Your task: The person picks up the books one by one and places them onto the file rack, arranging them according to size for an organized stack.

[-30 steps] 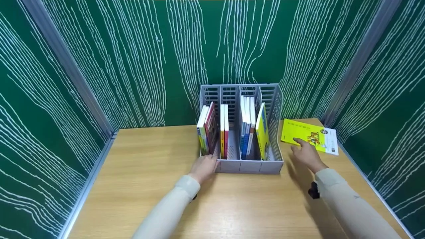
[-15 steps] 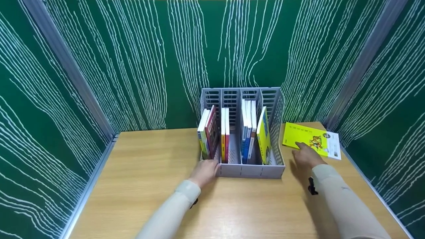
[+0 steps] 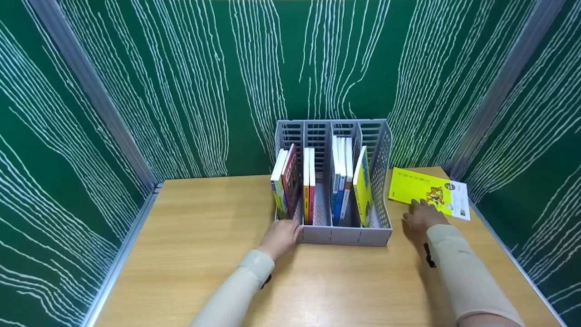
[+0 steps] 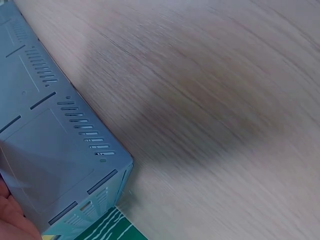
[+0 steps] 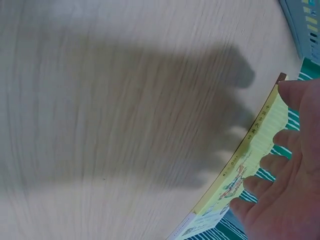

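A grey desktop file organizer (image 3: 345, 235) with several upright compartments holds standing books. My left hand (image 3: 280, 237) grips its front wall at the left corner; in the left wrist view part of that hand (image 4: 14, 220) lies against the organizer's grey side (image 4: 55, 145). A yellow book (image 3: 411, 184) with a white band and a cartoon animal lies flat to the right of the organizer. My right hand (image 3: 425, 215) is over the book's near edge, fingers loosely spread. In the right wrist view the thumb and fingers (image 5: 270, 162) stand apart over the book's cover; contact is hard to tell.
In the organizer stand a dark red book (image 3: 289, 181), two thin books (image 3: 309, 200), several white-edged books (image 3: 341, 181) and a leaning yellow book (image 3: 362, 190). Green walls with white lines (image 3: 254, 54) enclose the wooden table (image 3: 204, 227) at the back and sides.
My right hand has shifted slightly, its pointing index finger now spread with the others over the yellow book's near edge. The left hand stays on the organizer. The view has tilted slightly.
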Available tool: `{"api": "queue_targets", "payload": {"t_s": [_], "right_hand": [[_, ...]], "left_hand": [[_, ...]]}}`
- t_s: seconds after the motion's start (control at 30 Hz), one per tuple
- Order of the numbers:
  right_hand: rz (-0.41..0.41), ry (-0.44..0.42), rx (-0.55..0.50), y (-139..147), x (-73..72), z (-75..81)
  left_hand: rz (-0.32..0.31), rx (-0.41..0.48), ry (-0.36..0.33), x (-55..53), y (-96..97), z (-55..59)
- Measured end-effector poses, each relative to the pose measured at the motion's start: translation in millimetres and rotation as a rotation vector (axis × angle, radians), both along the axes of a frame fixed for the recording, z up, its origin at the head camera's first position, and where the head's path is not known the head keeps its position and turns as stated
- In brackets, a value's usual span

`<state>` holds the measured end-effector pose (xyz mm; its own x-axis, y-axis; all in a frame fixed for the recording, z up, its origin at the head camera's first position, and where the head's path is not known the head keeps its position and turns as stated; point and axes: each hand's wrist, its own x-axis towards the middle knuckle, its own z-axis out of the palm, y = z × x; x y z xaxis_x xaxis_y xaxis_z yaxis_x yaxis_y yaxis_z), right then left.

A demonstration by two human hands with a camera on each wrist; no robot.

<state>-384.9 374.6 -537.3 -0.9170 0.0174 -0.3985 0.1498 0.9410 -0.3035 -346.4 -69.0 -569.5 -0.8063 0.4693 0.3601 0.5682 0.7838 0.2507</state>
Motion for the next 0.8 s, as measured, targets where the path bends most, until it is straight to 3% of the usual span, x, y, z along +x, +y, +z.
{"api": "queue_targets", "payload": {"t_s": [0.27, 0.6, 0.8], "right_hand": [[-0.030, -0.001, 0.009, -5, -5.1, 4.3], [-0.007, 0.031, 0.060, -15, 6.1, -1.1], [-0.012, 0.012, 0.059, -14, 3.7, -3.0]], "left_hand": [[0.006, 0.002, 0.005, -3.2, 0.5, 1.7], [-0.001, -0.007, -0.027, -0.9, -1.9, -2.3], [-0.009, -0.010, 0.008, -2.8, -0.8, -4.7]]}}
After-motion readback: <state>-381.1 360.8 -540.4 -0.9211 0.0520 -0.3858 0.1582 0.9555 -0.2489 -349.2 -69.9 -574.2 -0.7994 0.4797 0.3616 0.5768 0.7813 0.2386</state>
